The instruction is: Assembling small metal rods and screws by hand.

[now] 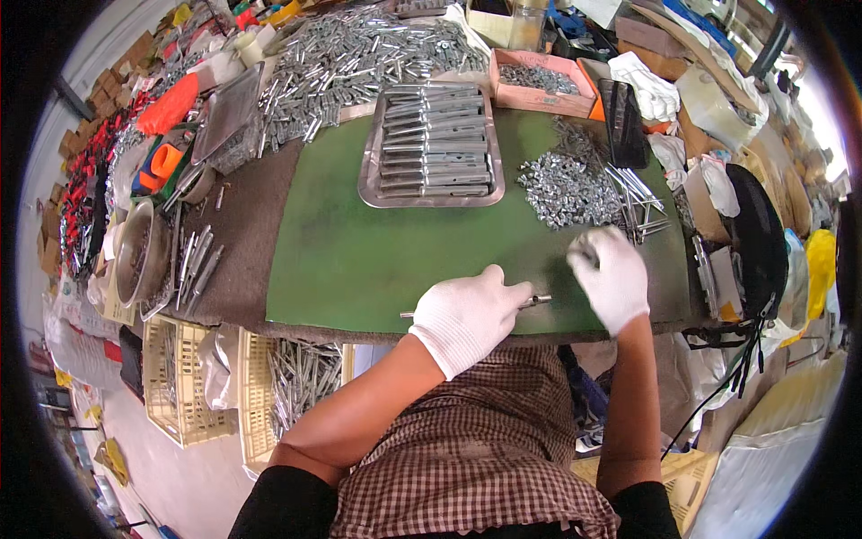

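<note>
My left hand (471, 310), in a white knit glove, is wrapped round a thin metal rod (539, 300) low over the green mat (359, 256). The rod's two ends stick out on either side of the glove. To its right, my gloved right hand (612, 280) has its thumb and fingers drawn together; whatever they hold, if anything, is hidden. Just beyond that hand lies a heap of small shiny metal fittings (564, 190), with long metal pins (639, 199) beside it. Farther off, a steel tray (366, 184) carries a row of metal tubular parts (435, 148).
A large heap of metal parts (359, 54) covers the far left. A pink box (548, 94) of small pieces stands far right, near a black tray (624, 126). At left sit a metal bowl (139, 251) and loose tubes (197, 265). Cream crates (184, 382) stand below the table edge.
</note>
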Tool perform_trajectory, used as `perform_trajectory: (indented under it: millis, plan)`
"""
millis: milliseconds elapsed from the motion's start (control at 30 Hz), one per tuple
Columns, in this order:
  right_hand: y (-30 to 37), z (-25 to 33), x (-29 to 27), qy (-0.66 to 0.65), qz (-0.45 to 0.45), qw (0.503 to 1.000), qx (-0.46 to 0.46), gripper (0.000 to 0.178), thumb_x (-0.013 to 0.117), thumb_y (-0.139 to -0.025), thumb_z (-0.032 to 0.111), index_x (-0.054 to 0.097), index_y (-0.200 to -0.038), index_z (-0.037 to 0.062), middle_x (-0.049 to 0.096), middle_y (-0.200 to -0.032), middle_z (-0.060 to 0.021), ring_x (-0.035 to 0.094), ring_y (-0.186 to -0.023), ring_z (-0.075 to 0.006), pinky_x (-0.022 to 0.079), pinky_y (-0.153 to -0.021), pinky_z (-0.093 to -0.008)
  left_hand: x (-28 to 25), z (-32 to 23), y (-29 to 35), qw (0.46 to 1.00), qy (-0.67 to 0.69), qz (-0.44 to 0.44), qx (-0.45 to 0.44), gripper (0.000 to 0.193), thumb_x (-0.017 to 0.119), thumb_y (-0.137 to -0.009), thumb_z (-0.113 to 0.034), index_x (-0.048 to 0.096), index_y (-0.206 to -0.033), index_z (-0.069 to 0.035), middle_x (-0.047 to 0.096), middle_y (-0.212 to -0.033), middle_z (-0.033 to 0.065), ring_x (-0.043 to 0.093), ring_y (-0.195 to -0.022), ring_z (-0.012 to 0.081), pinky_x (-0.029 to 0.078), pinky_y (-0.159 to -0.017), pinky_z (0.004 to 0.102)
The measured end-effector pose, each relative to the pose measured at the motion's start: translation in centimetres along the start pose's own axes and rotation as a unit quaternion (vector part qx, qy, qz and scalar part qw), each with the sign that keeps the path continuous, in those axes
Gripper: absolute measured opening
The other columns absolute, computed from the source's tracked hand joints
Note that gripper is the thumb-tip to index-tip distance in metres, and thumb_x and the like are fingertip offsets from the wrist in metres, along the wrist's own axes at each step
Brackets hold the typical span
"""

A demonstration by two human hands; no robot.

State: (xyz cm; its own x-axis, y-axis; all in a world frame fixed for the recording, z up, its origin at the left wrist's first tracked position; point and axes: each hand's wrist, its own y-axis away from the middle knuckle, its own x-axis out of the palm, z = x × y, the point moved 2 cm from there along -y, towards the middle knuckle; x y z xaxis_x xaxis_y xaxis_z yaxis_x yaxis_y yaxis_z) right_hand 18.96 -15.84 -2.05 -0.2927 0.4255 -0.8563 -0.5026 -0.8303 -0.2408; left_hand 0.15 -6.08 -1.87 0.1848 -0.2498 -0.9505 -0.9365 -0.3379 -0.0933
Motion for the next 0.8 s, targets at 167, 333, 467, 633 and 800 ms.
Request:
perform_trajectory:
  millis: [167, 333, 467, 633, 800]
  plan:
    - [3.7, 2.9, -0.2, -0.131, 0.052, 0.990, -0.028, 0.013, 0.069, -0.076, 0.016, 0.066, -0.086, 0.0083, 0.063, -0.085, -0.0099, 0.063, -0.075, -0.0285, 0.051, -0.068, -0.0361, 0.1, -0.2, -0.1, 1.000, 0.009, -0.012, 0.005, 0.020, 0.058, -0.087, -0.025, 0.063, -0.105, -0.019, 0.053, -0.077, 0.0071, 0.061, -0.061, 0.0241, 0.051, -0.053, 0.0372]
    - [4.1, 3.6, 0.8, -0.032, 0.030, 0.998, -0.053, 0.010, 0.069, -0.077, 0.017, 0.065, -0.084, 0.0110, 0.061, -0.083, -0.0088, 0.062, -0.075, -0.0312, 0.050, -0.065, -0.0405, 0.0, -0.2, 0.0, 1.000, -0.002, -0.015, 0.005, 0.022, 0.059, -0.086, -0.025, 0.064, -0.106, -0.019, 0.053, -0.077, 0.0068, 0.061, -0.061, 0.0234, 0.051, -0.052, 0.0367]
    - [3.8, 3.2, 1.0, -0.056, 0.033, 0.997, -0.044, 0.012, 0.070, -0.077, 0.016, 0.063, -0.084, 0.0090, 0.060, -0.082, -0.0101, 0.062, -0.074, -0.0314, 0.049, -0.064, -0.0401, 0.0, -0.3, -0.1, 1.000, 0.000, -0.024, 0.009, 0.023, 0.060, -0.086, -0.024, 0.064, -0.108, -0.020, 0.053, -0.077, 0.0065, 0.061, -0.060, 0.0225, 0.051, -0.052, 0.0358]
    - [3.7, 2.7, 1.4, -0.121, 0.073, 0.990, 0.014, 0.018, 0.071, -0.075, 0.015, 0.058, -0.083, 0.0045, 0.057, -0.078, -0.0125, 0.057, -0.068, -0.0315, 0.046, -0.063, -0.0376, 0.2, -0.2, 0.2, 0.999, -0.020, -0.021, 0.029, 0.029, 0.060, -0.086, -0.021, 0.063, -0.114, -0.020, 0.053, -0.077, 0.0071, 0.061, -0.059, 0.0226, 0.051, -0.052, 0.0358]
    - [3.2, 2.8, 1.2, -0.318, 0.031, 0.947, 0.029, 0.014, 0.067, -0.080, 0.013, 0.057, -0.084, 0.0034, 0.051, -0.071, -0.0055, 0.051, -0.061, -0.0194, 0.043, -0.058, -0.0305, -0.2, -0.3, 0.2, 0.998, -0.040, 0.015, 0.035, 0.032, 0.055, -0.088, -0.020, 0.060, -0.120, -0.021, 0.053, -0.077, 0.0096, 0.062, -0.058, 0.0251, 0.052, -0.051, 0.0375]
